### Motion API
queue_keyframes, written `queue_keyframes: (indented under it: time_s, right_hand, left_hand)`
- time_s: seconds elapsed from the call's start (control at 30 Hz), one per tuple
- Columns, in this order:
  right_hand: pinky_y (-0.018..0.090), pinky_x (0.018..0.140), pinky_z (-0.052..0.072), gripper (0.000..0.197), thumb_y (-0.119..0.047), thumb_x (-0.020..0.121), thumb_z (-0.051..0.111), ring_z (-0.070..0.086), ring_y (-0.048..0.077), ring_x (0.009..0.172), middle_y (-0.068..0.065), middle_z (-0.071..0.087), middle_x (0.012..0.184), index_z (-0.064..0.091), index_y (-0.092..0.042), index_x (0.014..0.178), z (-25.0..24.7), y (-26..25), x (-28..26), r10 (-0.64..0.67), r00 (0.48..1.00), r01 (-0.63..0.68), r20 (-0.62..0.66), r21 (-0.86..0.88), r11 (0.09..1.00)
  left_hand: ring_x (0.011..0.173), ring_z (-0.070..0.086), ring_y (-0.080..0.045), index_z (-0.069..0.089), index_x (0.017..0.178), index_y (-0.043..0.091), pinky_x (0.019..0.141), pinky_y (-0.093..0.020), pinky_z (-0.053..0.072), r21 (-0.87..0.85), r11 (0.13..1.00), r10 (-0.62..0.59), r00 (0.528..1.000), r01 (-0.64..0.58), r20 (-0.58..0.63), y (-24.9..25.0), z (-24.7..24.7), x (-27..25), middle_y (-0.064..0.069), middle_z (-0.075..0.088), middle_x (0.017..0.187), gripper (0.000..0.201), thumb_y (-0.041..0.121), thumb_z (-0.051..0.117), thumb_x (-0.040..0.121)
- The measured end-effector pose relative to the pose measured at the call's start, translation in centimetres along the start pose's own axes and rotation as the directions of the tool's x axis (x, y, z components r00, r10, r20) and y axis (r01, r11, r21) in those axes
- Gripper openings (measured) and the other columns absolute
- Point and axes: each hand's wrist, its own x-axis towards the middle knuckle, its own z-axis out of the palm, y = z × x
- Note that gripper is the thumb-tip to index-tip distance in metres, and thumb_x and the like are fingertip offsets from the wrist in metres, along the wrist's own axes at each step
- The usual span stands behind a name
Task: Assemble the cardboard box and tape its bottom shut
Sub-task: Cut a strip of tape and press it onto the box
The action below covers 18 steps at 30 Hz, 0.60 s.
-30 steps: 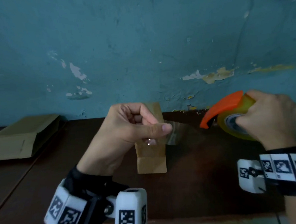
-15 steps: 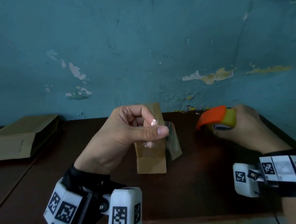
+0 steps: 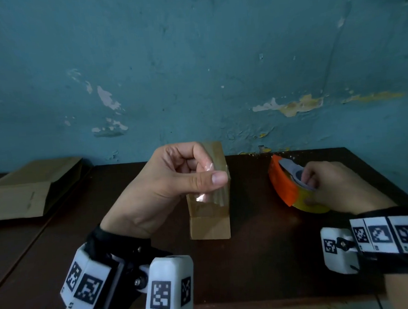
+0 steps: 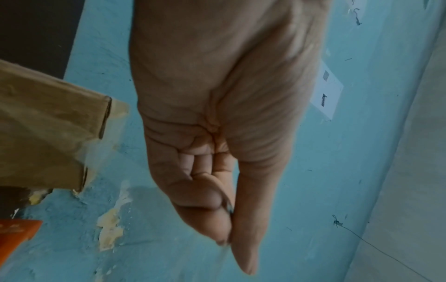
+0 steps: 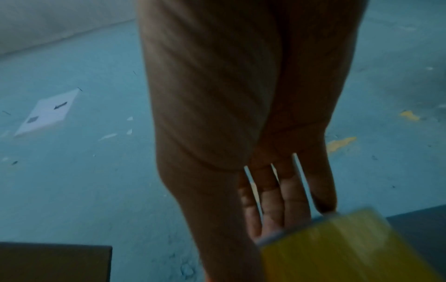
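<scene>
Cardboard box [image 3: 209,201] stands taped; hands hold tape strip [image 3: 206,194], tape roll [image 3: 296,191].

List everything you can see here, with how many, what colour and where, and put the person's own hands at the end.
cardboard box: one, brown, upright mid-table, behind the left hand
strip of tape: one, clear, pinched in the left hand in front of the box
tape dispenser: one, orange with a yellow roll, on the table at right, under the right hand
flat cardboard: a brown stack, count unclear, far left of the table
table: one, dark brown, against the wall
wall: blue-green, paint peeling, behind the table
wrist cameras: two, white with black markers, one on each wrist
left hand: fingers curled, pinches the tape strip
right hand: grips the tape dispenser
</scene>
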Motion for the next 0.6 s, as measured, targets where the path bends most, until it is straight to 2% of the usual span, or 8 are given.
queue_keyframes:
  time_s: [0.07,0.13,0.17,0.23,0.33,0.4,0.47,0.6]
  right_hand:
    - [0.032,0.077,0.052,0.027,-0.020,0.083,0.082,0.060,0.008,0.084,-0.006,0.063,0.091,0.062,-0.026,0.100,-0.7,-0.1,-0.4,-0.088,0.978,0.118,-0.187,0.159,0.980]
    - [0.031,0.076,0.055,0.020,-0.017,0.084,0.081,0.065,0.012,0.083,-0.004,0.067,0.088,0.066,-0.024,0.096,-1.4,-0.9,-1.3,-0.206,0.913,0.343,-0.353,0.387,0.856]
    - [0.028,0.078,0.057,0.018,-0.015,0.086,0.079,0.067,0.013,0.086,-0.001,0.070,0.090,0.068,-0.021,0.097,-1.7,-1.7,-1.9,-0.270,0.885,0.443,-0.380,0.504,0.742]
    - [0.026,0.087,0.057,0.020,-0.010,0.088,0.076,0.069,0.018,0.097,0.005,0.073,0.100,0.069,-0.011,0.107,-1.8,-3.5,-3.1,-0.435,0.830,0.544,-0.350,0.682,0.488]
    - [0.037,0.101,0.055,0.035,-0.006,0.088,0.070,0.068,0.025,0.113,0.012,0.072,0.116,0.063,-0.004,0.123,-0.8,-5.7,-3.8,-0.646,0.712,0.547,-0.276,0.795,0.263]
    - [0.040,0.103,0.054,0.044,-0.001,0.085,0.068,0.066,0.027,0.119,0.014,0.070,0.123,0.061,-0.006,0.128,-0.1,-6.8,-3.9,-0.713,0.662,0.493,-0.231,0.851,0.182]
    - [0.035,0.098,0.054,0.046,0.003,0.083,0.069,0.066,0.025,0.118,0.016,0.069,0.124,0.060,-0.006,0.127,0.3,-7.7,-4.1,-0.735,0.647,0.434,-0.203,0.891,0.136]
    - [0.035,0.092,0.057,0.033,0.006,0.081,0.074,0.069,0.031,0.104,0.018,0.071,0.108,0.066,-0.007,0.110,0.7,-8.3,-4.1,-0.746,0.639,0.436,-0.187,0.887,0.151]
  left_hand:
    - [0.049,0.055,-0.007,0.063,0.067,0.013,0.050,-0.017,0.047,-0.042,0.999,0.015,0.999,-0.013,0.039,-0.1,-0.2,0.1,0.002,0.058,0.058,0.022,0.012,0.085,0.069]
    - [0.049,0.055,-0.007,0.063,0.069,0.014,0.051,-0.017,0.047,-0.073,0.997,0.025,0.998,-0.021,0.058,-0.2,-0.3,0.3,0.002,0.057,0.059,0.027,0.019,0.090,0.069]
    - [0.048,0.054,-0.006,0.063,0.070,0.014,0.051,-0.017,0.047,-0.082,0.996,0.030,0.998,-0.025,0.059,-0.3,-0.2,0.3,0.001,0.056,0.059,0.030,0.022,0.091,0.068]
    - [0.047,0.053,-0.006,0.062,0.071,0.014,0.051,-0.016,0.046,-0.119,0.993,0.035,0.997,-0.027,0.063,-0.6,0.0,0.5,0.000,0.055,0.058,0.032,0.025,0.092,0.068]
    - [0.050,0.050,-0.008,0.062,0.072,0.014,0.052,-0.018,0.045,-0.186,0.982,0.034,0.997,-0.022,0.063,-1.0,0.4,0.8,0.000,0.051,0.060,0.033,0.026,0.092,0.068]
    - [0.056,0.046,-0.013,0.061,0.073,0.014,0.054,-0.022,0.042,-0.190,0.982,0.031,0.998,-0.021,0.052,-1.2,0.5,0.9,-0.001,0.049,0.063,0.035,0.027,0.092,0.068]
    - [0.064,0.042,-0.019,0.061,0.073,0.014,0.059,-0.029,0.038,-0.186,0.982,0.029,0.998,-0.019,0.051,-1.4,0.5,0.9,-0.003,0.047,0.066,0.035,0.028,0.093,0.067]
    - [0.057,0.046,-0.014,0.063,0.072,0.015,0.055,-0.023,0.042,-0.147,0.989,0.031,0.999,-0.024,0.044,-1.2,-0.1,0.7,-0.004,0.047,0.065,0.035,0.030,0.094,0.065]
